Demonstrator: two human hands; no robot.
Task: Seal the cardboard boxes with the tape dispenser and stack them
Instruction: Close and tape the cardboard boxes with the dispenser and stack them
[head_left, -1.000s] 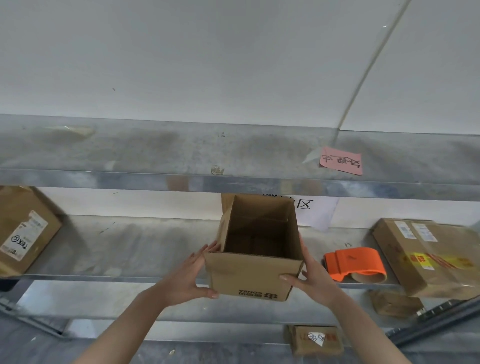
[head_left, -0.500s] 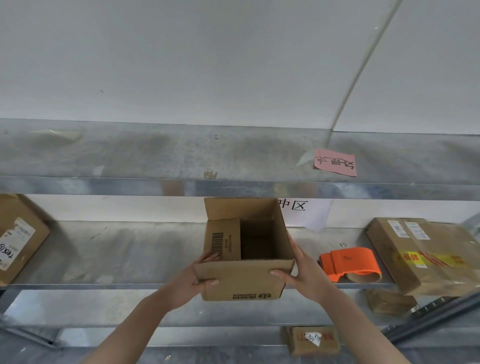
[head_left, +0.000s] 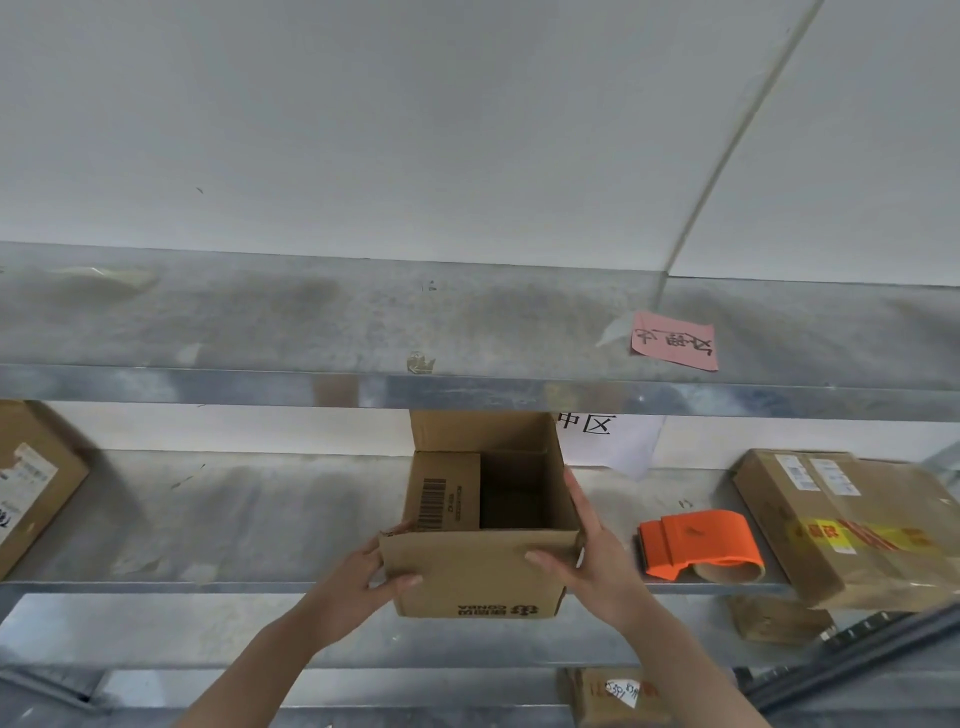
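A small open cardboard box (head_left: 478, 577) sits at the front edge of the middle metal shelf (head_left: 260, 519). Its left flap with a barcode is folded inward and its far flap stands up. My left hand (head_left: 363, 584) grips the box's left front corner, thumb on the front face. My right hand (head_left: 592, 556) holds the right side, fingers along the right wall and thumb on the front. An orange tape dispenser (head_left: 701, 543) lies on the shelf just right of my right hand.
A large taped box (head_left: 857, 525) with labels lies at the shelf's right end, another box (head_left: 31, 483) at the left end. The upper shelf (head_left: 363, 384) overhangs, with a pink note (head_left: 674, 340). Smaller boxes (head_left: 779, 618) sit lower down.
The box's left flap has folded inward and the box has shifted slightly left; my hands stay on its two sides.
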